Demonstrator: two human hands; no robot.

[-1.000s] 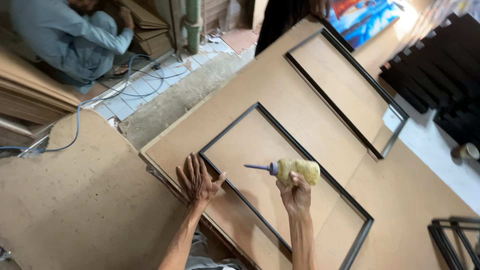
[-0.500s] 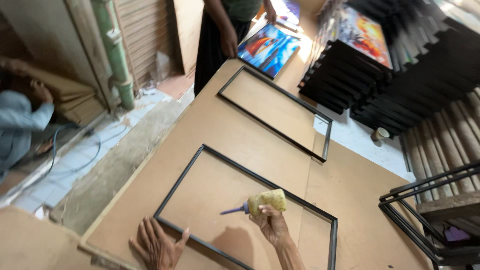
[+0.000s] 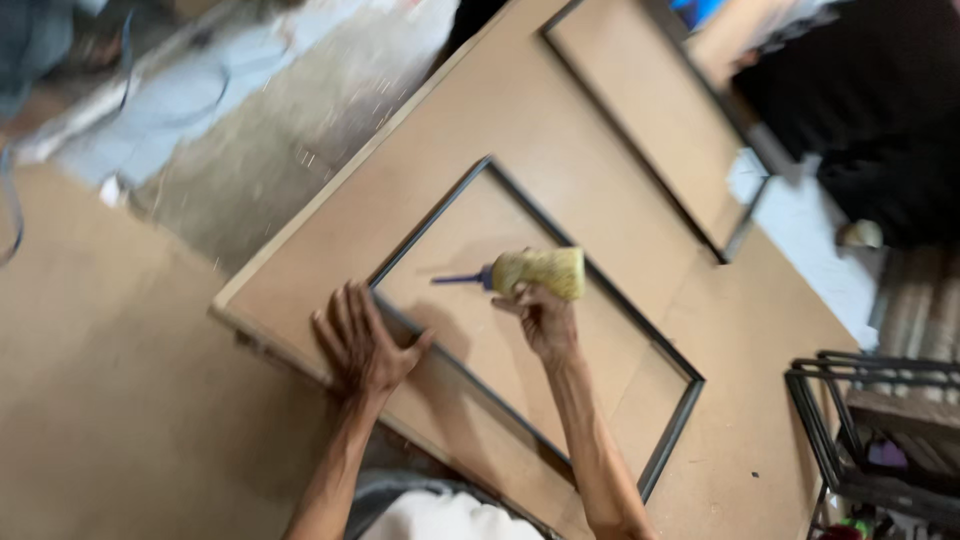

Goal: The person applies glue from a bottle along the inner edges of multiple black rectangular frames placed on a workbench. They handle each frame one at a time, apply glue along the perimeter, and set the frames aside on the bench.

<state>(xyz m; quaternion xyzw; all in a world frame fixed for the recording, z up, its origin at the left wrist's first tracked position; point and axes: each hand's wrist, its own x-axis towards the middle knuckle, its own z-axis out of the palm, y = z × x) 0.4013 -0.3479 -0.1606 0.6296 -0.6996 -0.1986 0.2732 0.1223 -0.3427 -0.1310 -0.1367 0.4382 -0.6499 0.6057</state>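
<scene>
1. The right hand [image 3: 540,318] is closed around a yellowish glue bottle [image 3: 540,271], fingers wrapped about its body from below.
2. The bottle lies nearly level, its thin purple nozzle [image 3: 458,280] pointing away to the left, over the brown panel inside the near frame.
3. The nozzle tip hangs above the panel close to the frame's upper-left side; the picture is blurred, so whether it touches the surface cannot be told.
4. The left hand [image 3: 362,338] is spread flat, palm down, fingers fanned out, pressing on the near-left corner of the dark frame [image 3: 690,400].
5. Its thumb reaches across the frame's bar onto the panel inside, while the fingers lie on the board outside the frame.
6. That frame is a thin, dark rectangle lying flat on a large brown fibreboard sheet [image 3: 500,110], which serves as the bench top and runs diagonally through the view.
7. A second dark frame [image 3: 735,245] lies flat farther up the same sheet, well apart from the first.
8. Another brown board [image 3: 110,380] fills the lower left, just beside the sheet's edge.
9. Beyond the sheet's left edge lies a grey concrete floor [image 3: 260,130].
10. At the lower right stands a stack of dark metal frames [image 3: 850,400].
</scene>
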